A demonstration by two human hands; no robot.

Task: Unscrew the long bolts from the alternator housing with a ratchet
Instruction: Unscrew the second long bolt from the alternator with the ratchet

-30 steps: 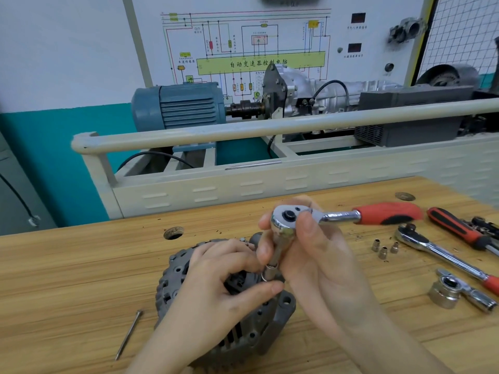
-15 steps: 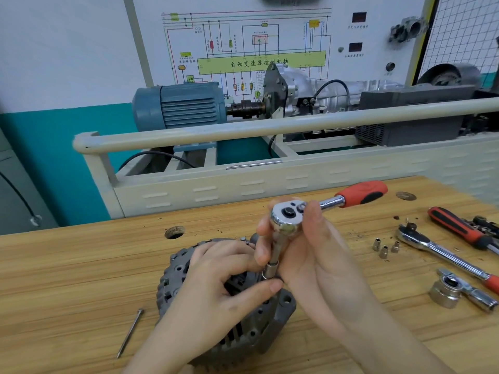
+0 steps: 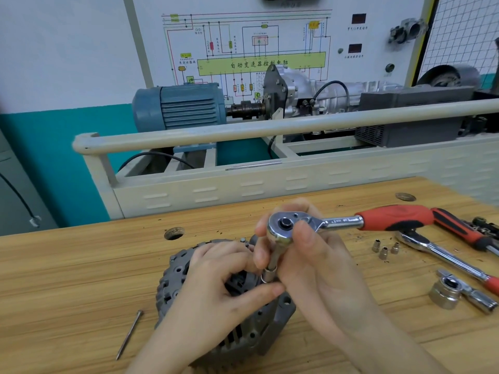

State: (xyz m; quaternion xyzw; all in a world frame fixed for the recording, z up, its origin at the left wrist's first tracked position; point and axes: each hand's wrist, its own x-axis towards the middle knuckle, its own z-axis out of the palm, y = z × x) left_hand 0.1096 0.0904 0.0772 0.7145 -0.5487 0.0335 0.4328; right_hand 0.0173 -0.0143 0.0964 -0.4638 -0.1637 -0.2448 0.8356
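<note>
A grey alternator housing (image 3: 175, 279) lies on the wooden bench, near the front edge. A chrome ratchet (image 3: 283, 225) with a red handle stands over it on an extension and socket (image 3: 267, 276), with the handle pointing right. My right hand (image 3: 324, 279) grips the ratchet head and the extension, thumb on top of the head. My left hand (image 3: 216, 292) rests on the housing, its thumb and forefinger pinching the socket's lower end. The bolt under the socket is hidden. One long bolt (image 3: 129, 334) lies loose on the bench to the left.
Three small sockets (image 3: 383, 249) stand right of my hands. Beyond them lie a second ratchet (image 3: 442, 259), a red-black screwdriver (image 3: 459, 230) and a large socket on a short driver (image 3: 445, 292). A round hole (image 3: 174, 233) is in the bench. A railed machine stand (image 3: 270, 128) runs behind.
The ratchet handle swung away toward the far right, then came back to point right. Both hands stayed on the head and socket. The alternator has not moved.
</note>
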